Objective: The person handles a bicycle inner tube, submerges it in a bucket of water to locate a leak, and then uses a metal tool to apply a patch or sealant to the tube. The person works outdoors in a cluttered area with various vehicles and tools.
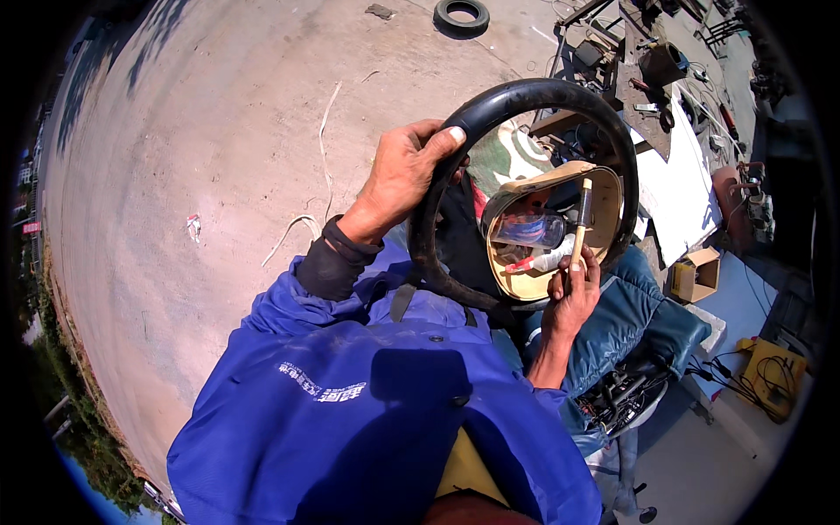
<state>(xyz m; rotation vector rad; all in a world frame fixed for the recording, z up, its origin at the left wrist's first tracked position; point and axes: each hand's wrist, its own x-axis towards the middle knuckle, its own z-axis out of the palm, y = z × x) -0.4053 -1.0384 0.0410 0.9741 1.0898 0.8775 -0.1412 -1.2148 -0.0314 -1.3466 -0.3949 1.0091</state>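
My left hand (pixel 404 171) is closed round the upper left of a black steering wheel cover or rim (pixel 612 122), a thick ring tilted up in front of me. Through the ring, my right hand (pixel 573 293) pinches the lower end of a slim stick-like tool (pixel 583 214), pale at both ends and dark along the middle; its exact kind is unclear. Just behind the tool sits a beige cut-open tub (pixel 604 188). Inside it lie a clear cup-like container (pixel 542 230) and a white bottle with a red tip (pixel 553 255).
A tyre (pixel 461 17) lies on the concrete ahead. Metal frames and tools crowd a bench (pixel 643 96) at the far right. Right of me are a blue-green padded cover (pixel 612 328), a cardboard box (pixel 697 275) and a yellow case with black cables (pixel 774 376). A pale strap (pixel 325 149) trails on the ground.
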